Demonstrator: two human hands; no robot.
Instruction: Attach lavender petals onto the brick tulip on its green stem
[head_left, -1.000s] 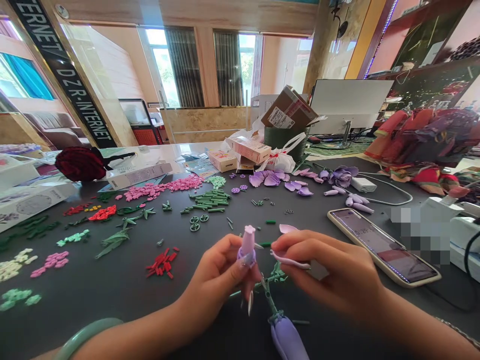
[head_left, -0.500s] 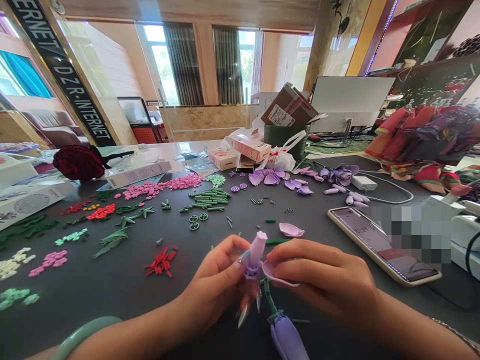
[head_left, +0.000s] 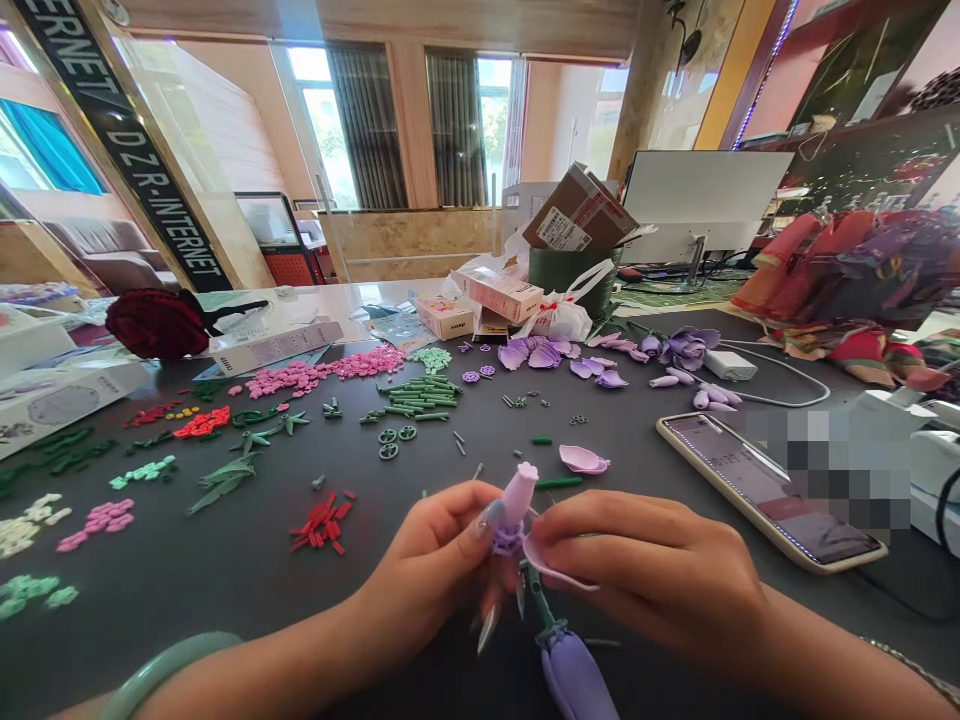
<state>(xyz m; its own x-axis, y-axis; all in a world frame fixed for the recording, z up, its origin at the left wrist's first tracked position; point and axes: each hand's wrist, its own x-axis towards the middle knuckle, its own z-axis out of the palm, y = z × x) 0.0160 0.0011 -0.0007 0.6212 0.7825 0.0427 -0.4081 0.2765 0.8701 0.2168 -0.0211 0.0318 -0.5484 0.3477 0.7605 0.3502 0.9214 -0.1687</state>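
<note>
My left hand (head_left: 450,550) is closed around a pale purple flower bud piece (head_left: 519,495), held upright with a darker purple ring (head_left: 508,538) at its base. Pinched in my right hand (head_left: 652,560) is a pale pink petal (head_left: 555,568), its inner end close beside the ring; whether they touch I cannot tell. Below my hands a green stem (head_left: 537,600) leads down to a purple closed flower (head_left: 576,672). Another pink petal (head_left: 584,459) lies on the table just beyond my right hand, near a green stem piece (head_left: 559,482).
Sorted building pieces cover the dark table: red pieces (head_left: 322,522), green sticks (head_left: 416,398), pink pieces (head_left: 292,382) and purple petals (head_left: 536,352). A phone (head_left: 772,490) lies to the right. Boxes (head_left: 499,292), a bin (head_left: 577,280) and a monitor (head_left: 705,190) stand at the back.
Both hands have barely moved. The purple ring and bud have shifted slightly, and the petal in my right hand is tilted a little further downward.
</note>
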